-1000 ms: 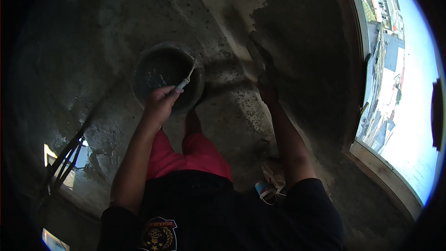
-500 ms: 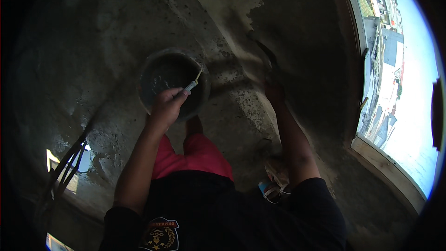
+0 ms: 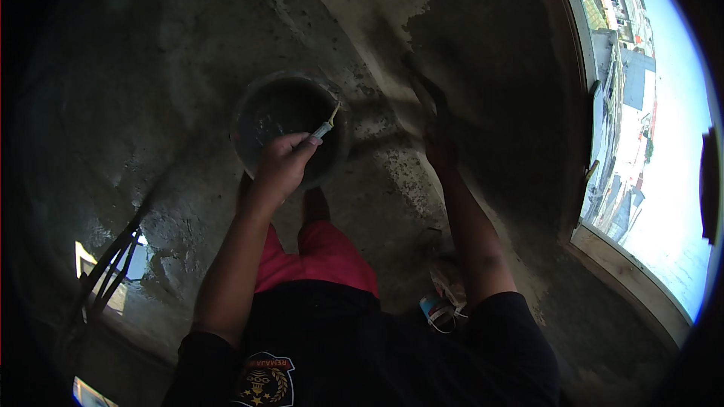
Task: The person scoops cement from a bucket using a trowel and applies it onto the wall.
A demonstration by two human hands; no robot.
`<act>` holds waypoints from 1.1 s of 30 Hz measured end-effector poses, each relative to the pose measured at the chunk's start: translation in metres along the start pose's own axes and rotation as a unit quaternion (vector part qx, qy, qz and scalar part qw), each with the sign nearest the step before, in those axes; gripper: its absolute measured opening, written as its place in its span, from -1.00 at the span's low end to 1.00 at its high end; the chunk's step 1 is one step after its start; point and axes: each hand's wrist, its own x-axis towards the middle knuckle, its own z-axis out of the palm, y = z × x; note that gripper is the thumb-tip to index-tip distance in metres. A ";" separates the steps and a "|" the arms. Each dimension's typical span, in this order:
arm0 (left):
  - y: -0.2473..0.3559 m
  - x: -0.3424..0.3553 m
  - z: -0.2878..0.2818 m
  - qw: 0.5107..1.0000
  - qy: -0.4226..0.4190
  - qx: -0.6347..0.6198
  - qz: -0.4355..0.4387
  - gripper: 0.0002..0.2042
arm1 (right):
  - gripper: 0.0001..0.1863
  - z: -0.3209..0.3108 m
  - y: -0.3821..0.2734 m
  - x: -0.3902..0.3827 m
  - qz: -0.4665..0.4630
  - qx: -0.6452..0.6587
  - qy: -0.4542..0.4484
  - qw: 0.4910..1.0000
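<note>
My left hand [image 3: 288, 162] is closed round the pale handle of a trowel [image 3: 326, 126]. Its thin yellowish neck reaches the right rim of a round dark bucket [image 3: 240, 124]; I cannot make out its blade. The bucket stands just beyond my feet, and its inside is too dim to read. Farther right, my right hand [image 3: 441, 152] is closed at the lower end of a long dark flat blade, seemingly a plastering float [image 3: 428, 94]. That blade lies close along the wall surface; its handle is hidden in shadow.
Rough, patchy plaster [image 3: 407, 181] runs along the wall on the right, with a large dark damp area [image 3: 490, 45]. A bright window opening [image 3: 641, 143] is at far right. A small bag with a blue-white packet [image 3: 437, 309] lies near my right elbow. Dark rods [image 3: 113, 271] stand at lower left.
My left hand, with the trowel, has shifted slightly up and right, and the bucket sits a little farther right. My right hand and its blade have moved slightly left.
</note>
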 end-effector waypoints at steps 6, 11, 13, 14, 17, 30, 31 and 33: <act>0.004 0.011 0.009 1.000 -0.018 0.000 0.022 -0.79 | -0.53 -0.006 0.038 0.041 0.048 0.005 -0.032 0.998; 0.016 0.004 0.008 1.000 0.012 -0.015 0.005 -0.80 | -0.57 0.011 0.035 -0.005 -0.064 -0.152 -0.005 0.986; 0.018 0.006 0.008 1.000 0.010 -0.014 0.011 -0.80 | -0.56 0.009 0.027 -0.015 -0.088 -0.134 0.038 0.986; 0.020 0.006 0.006 1.000 0.009 -0.016 0.017 -0.80 | -0.56 0.006 0.025 -0.012 -0.089 -0.130 0.039 0.987; 0.025 0.008 0.006 0.999 0.026 -0.006 0.035 -0.79 | -0.56 -0.009 0.019 0.012 -0.086 -0.046 0.009 0.995; 0.095 -0.018 0.000 0.991 -0.015 0.047 0.124 -0.78 | -0.57 -0.092 -0.026 -0.160 0.133 0.296 0.073 0.943; 0.104 -0.025 0.003 0.988 -0.019 0.070 0.137 -0.77 | -0.58 -0.104 -0.029 -0.169 0.120 0.335 0.042 0.934; 0.122 -0.042 0.005 0.983 -0.021 0.097 0.156 -0.77 | -0.59 -0.135 -0.041 -0.181 0.103 0.377 0.016 0.920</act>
